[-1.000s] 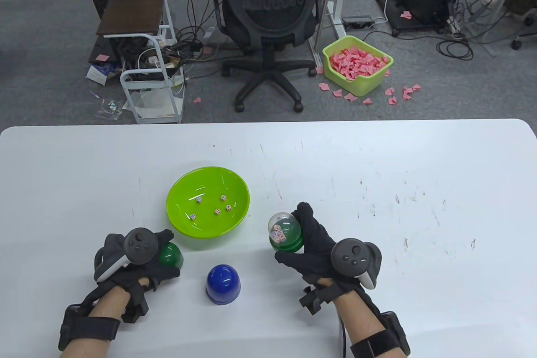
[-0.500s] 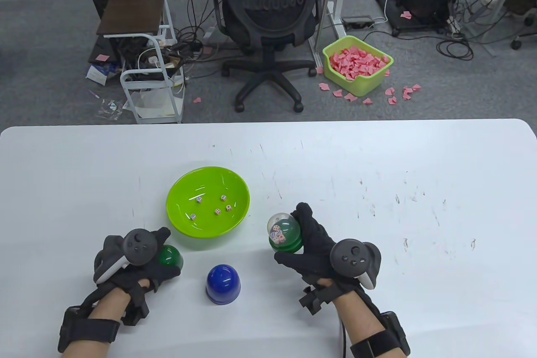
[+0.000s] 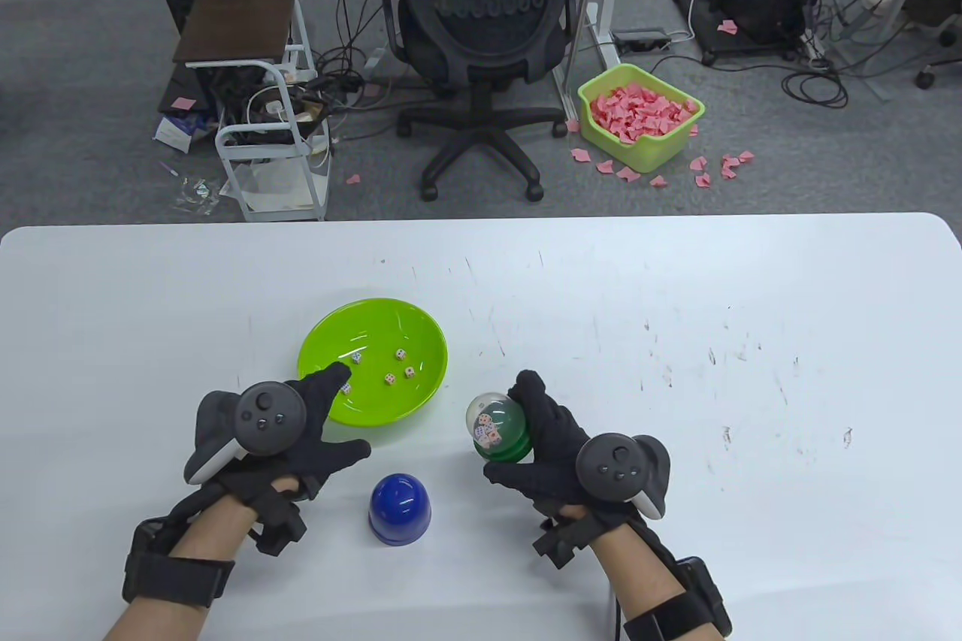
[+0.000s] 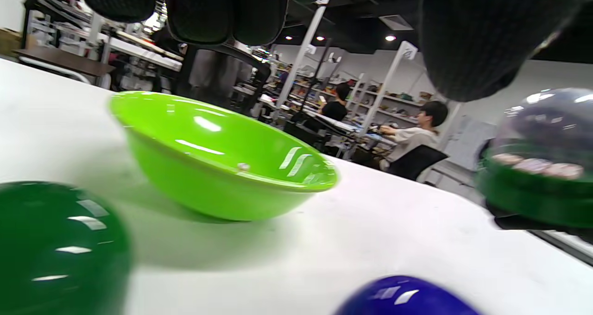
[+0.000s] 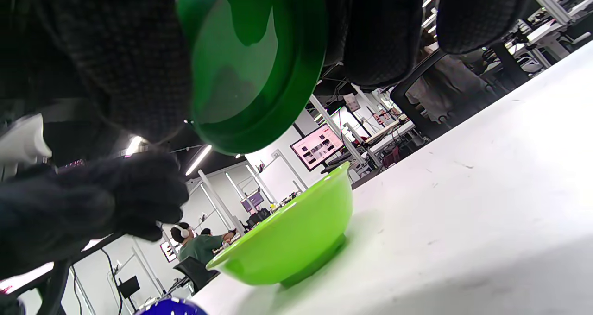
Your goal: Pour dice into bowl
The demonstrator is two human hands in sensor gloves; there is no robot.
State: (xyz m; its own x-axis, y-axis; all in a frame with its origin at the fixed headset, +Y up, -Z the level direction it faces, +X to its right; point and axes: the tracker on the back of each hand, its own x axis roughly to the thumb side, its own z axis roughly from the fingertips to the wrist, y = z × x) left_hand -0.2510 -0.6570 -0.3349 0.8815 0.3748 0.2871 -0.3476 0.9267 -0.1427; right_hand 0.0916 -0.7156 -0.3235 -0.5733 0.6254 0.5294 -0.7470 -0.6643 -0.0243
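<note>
Worktop: white, scuffed with dark marks, carrying every item below. Office chair: black mesh back, on the grey floor beyond the far edge. Bin: lime green, on the floor right of the chair, filled with pink paper pieces, more scattered beside it. Bowl: lime-green plastic, upright, left of centre near the front of the worktop; five small dice lie loose inside it. Left hand: black glove with tracker on its back, fingers spread wide and holding nothing, hovering above the worktop at the bowl's near-left rim, one fingertip overlapping the rim in the table view. Right hand: black glove with tracker, wrapped around the dice cup, thumb at its base and fingers along its far side. Dice cup: green base under a clear dome, tilted toward the bowl and lifted clear of the worktop as the right wrist view shows its underside above the surface; it sits just right of the bowl, apart from it, with several dice visible inside the dome. Blue dome: opaque, mouth down on the worktop, between the two hands and nearer the front edge. Dark green dome: glossy, resting on the worktop beneath the left hand, seen only in the left wrist view, near the bowl.
</note>
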